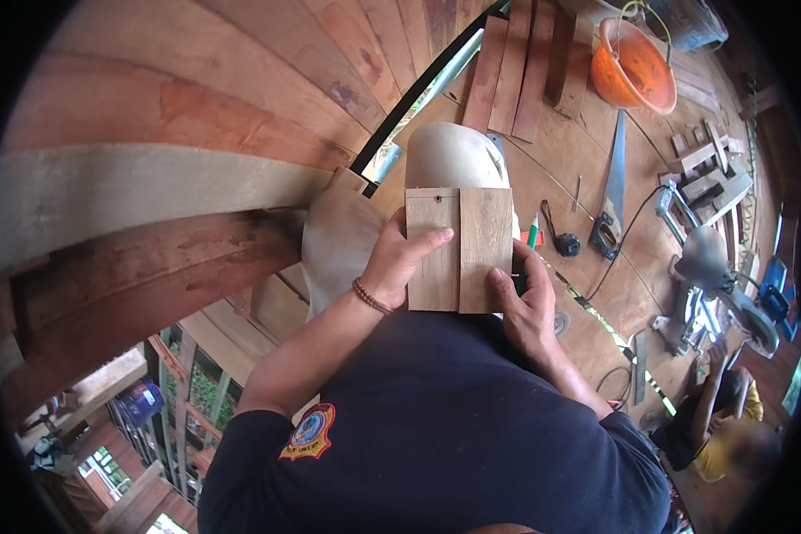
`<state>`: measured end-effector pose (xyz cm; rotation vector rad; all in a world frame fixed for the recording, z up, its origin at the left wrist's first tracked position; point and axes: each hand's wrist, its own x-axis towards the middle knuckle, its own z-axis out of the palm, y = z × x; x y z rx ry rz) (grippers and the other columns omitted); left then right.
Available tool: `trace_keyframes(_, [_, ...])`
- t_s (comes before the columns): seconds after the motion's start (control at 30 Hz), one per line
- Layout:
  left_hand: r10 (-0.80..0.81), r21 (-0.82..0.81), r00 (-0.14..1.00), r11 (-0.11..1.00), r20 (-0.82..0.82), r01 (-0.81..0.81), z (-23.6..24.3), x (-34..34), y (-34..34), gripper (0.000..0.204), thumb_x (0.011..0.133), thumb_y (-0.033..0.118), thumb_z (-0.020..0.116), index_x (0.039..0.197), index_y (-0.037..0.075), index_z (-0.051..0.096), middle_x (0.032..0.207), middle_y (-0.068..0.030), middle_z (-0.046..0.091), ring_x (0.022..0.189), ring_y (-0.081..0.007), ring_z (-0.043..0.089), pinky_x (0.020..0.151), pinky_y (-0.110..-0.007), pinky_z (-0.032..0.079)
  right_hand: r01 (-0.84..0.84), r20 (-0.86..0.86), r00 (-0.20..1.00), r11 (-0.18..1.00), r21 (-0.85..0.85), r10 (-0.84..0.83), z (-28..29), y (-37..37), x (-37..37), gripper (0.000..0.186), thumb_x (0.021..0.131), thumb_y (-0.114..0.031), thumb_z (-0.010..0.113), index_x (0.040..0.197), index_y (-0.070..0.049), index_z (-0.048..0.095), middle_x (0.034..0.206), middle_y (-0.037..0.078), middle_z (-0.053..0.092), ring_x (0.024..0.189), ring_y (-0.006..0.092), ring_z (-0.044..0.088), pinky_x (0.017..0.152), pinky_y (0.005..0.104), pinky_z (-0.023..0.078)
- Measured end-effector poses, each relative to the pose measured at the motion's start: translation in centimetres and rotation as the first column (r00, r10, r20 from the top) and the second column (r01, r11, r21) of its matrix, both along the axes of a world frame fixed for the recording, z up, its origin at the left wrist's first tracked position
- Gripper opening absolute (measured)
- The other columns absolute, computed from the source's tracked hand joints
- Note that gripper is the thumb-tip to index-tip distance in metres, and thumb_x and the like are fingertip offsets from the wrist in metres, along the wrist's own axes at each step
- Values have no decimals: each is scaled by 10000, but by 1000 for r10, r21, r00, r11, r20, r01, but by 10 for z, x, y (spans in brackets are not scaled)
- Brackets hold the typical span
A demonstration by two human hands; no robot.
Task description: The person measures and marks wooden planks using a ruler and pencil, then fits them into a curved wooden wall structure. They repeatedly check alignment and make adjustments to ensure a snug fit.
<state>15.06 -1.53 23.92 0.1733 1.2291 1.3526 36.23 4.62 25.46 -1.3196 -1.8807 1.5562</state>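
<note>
Over my lap I hold a pale wooden piece (485,240) made of two flat parts side by side. A straight seam runs down between them; whether they are joined, I cannot tell. A small dark hole shows near the top of the left part. My left hand (396,258) grips the left edge, thumb laid across the face. My right hand (529,303) closes on the lower right edge, its thumb on the front. A green pencil-like marker (533,231) sticks up from behind the right fingers, light tip upward. The fingers behind the wood are hidden.
On the wooden floor to the right lie a tape measure (567,244), a handsaw (611,205) and a power saw (712,276) with a cord. An orange bucket (632,67) stands beyond, near stacked planks (512,71). Another person (730,418) sits at the lower right. Thick beams (151,258) fill the left.
</note>
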Motion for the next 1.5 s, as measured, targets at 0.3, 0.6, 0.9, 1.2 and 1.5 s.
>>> trace_keyframes(0.3, [-80,69,991,994,-108,88,-8,-5,-8,500,851,114,819,1285,33,585,1161,-52,675,1071,-143,643,938,-316,521,-85,253,966,992,97,58,25,-4,-9,460,868,-193,779,1257,17,652,1030,120,680,954,206,670,854,335,524])
trace_keyframes(0.6, [-94,50,983,993,-156,103,-11,-4,2,516,821,77,844,1269,13,596,1150,-74,699,1046,-151,670,930,-311,539,-56,243,969,995,83,35,6,5,-3,451,845,-232,806,1202,24,703,1055,146,691,956,243,696,868,353,530])
trace_keyframes(0.9, [-121,35,966,991,-228,132,-11,-4,0,580,783,87,883,1268,-13,581,1175,-102,700,1065,-164,678,931,-309,553,-66,278,960,993,101,35,5,6,0,422,837,-226,818,1188,-12,723,1039,123,723,974,205,692,885,335,523])
trace_keyframes(1.2, [-96,74,982,991,-161,109,-8,-1,2,534,801,57,857,1257,-24,590,1167,-105,703,1061,-164,682,930,-302,557,-77,237,970,993,87,54,4,9,4,432,813,-154,810,1195,11,694,1016,68,687,915,161,671,846,301,526])
trace_keyframes(1.5, [-131,6,958,991,-256,137,-11,-2,3,597,787,139,881,1270,-41,581,1160,-131,705,1028,-176,696,922,-311,567,62,-283,958,998,23,-53,6,45,21,549,826,55,568,1367,12,479,1030,75,606,928,157,632,761,276,525])
